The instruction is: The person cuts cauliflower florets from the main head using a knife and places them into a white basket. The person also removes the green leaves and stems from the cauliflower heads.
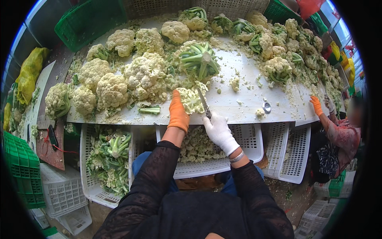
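My left hand (pixel 178 112), in an orange glove, holds a piece of cauliflower (pixel 191 100) at the table's near edge. My right hand (pixel 218 131), in a white knit glove, grips a knife (pixel 204 103), its blade against the right side of that piece. Just beyond lies a trimmed cauliflower head (pixel 198 61) with its cut stem and green leaf stalks up. Whole cauliflower heads (pixel 112 89) crowd the table to the left. A cut leaf stalk (pixel 149 110) lies left of my left hand. Below the edge, a white crate (pixel 203 170) holds cut florets (pixel 198 146).
A white crate (pixel 107 201) of leaves and stems stands at lower left. More cauliflower (pixel 279 70) is heaped at right. A round metal object (pixel 266 107) lies near the edge. A co-worker (pixel 343 137) is at far right. Green crates (pixel 22 167) are stacked at left.
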A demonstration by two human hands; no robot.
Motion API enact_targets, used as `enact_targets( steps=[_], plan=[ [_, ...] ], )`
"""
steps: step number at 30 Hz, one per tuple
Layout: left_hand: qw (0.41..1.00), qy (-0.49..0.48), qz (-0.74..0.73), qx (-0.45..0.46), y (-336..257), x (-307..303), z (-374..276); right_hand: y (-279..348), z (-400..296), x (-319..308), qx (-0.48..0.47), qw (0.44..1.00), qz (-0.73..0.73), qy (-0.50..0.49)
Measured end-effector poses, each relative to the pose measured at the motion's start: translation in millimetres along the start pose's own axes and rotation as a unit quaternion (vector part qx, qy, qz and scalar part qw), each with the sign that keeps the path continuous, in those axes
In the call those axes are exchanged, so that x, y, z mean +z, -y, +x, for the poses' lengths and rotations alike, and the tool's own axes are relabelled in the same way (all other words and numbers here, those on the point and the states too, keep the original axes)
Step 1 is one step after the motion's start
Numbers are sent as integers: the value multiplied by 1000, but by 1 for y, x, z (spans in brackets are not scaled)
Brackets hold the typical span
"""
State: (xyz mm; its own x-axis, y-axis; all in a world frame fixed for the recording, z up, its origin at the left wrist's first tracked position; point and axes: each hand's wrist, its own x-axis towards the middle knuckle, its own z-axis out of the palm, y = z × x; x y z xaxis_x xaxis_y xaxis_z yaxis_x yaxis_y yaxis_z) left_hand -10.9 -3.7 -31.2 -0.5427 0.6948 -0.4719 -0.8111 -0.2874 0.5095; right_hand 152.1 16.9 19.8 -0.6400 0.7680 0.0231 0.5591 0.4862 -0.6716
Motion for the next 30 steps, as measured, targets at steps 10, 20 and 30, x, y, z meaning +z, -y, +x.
enact_targets(
  steps=[10,20,30],
  plan=[
    [995,-52,71,39,9,13,-26,21,-24,8,43,996,-71,13],
    [996,-31,54,62,6,23,-39,1,-14,30,22,997,-67,25],
    [995,-46,91,23,-9,2,-18,11,-14,-42,-49,994,-22,91]
  ],
)
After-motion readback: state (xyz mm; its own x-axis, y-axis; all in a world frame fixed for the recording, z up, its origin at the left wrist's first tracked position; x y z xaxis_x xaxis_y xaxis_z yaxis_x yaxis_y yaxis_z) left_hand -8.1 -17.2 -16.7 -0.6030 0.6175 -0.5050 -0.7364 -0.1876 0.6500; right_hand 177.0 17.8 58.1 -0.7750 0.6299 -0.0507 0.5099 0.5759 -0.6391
